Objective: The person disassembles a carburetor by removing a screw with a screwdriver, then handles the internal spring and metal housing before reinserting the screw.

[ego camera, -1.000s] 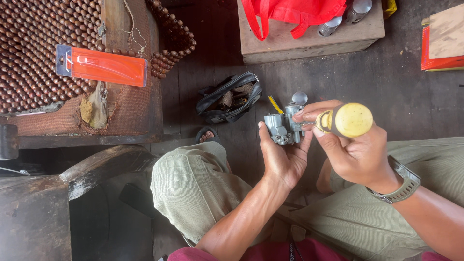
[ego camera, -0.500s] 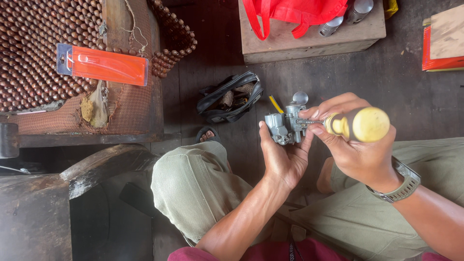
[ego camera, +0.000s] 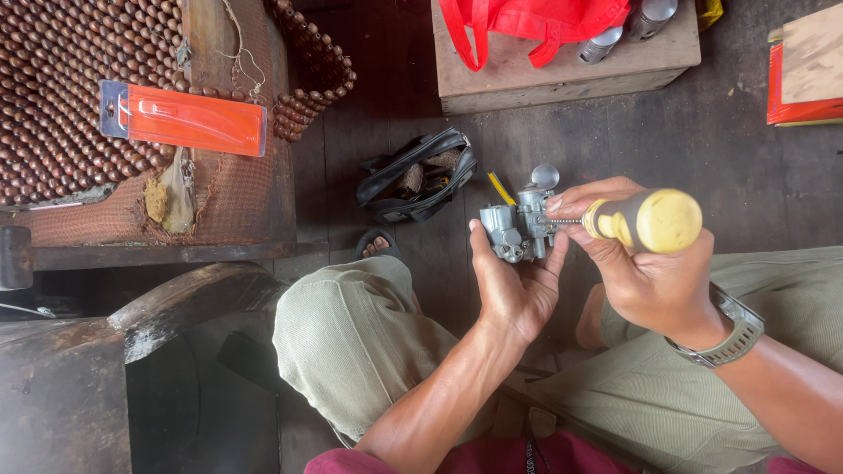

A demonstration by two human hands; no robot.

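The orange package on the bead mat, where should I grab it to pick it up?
Probably by its long edges near the middle, coming from above. The orange package lies flat on the bead mat, long and thin, nothing on top. Both hands are busy: left hand, right hand.

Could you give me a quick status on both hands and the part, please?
Left hand grips grey metal part. Right hand holds yellow-handled screwdriver, tip at part. Nothing in the way.

Yellow screwdriver handle (ego camera: pixel 654 219), grey metal carburetor (ego camera: pixel 518 228), orange package (ego camera: pixel 191 119), red bag (ego camera: pixel 536 19), brown beaded mat (ego camera: pixel 61 96), olive trousers (ego camera: pixel 351 333).
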